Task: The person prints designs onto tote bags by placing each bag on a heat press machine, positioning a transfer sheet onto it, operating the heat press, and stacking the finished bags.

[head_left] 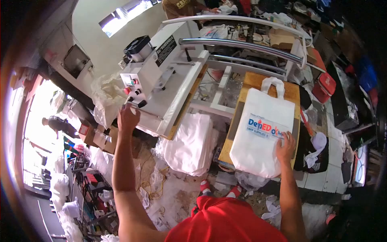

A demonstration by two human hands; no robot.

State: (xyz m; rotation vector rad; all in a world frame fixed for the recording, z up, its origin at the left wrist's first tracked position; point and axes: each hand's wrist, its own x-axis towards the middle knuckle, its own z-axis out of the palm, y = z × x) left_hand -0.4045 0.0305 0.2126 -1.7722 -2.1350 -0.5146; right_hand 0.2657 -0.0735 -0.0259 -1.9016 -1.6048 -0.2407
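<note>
My left hand is closed at the front of the white press head, just below its black knobs; what its fingers grip, if anything, is too small to make out. On the wooden-edged board at the right lies a white bag with its handles pointing away from me. A printed patch with blue and red letters is on the bag. My right hand rests with fingers spread on the bag, over the right end of the print.
White bags are stacked low between press and board. A curved metal rail runs behind. A red container stands at the right. Boxes and clutter lie at the left. One person is at the top, another at the far left.
</note>
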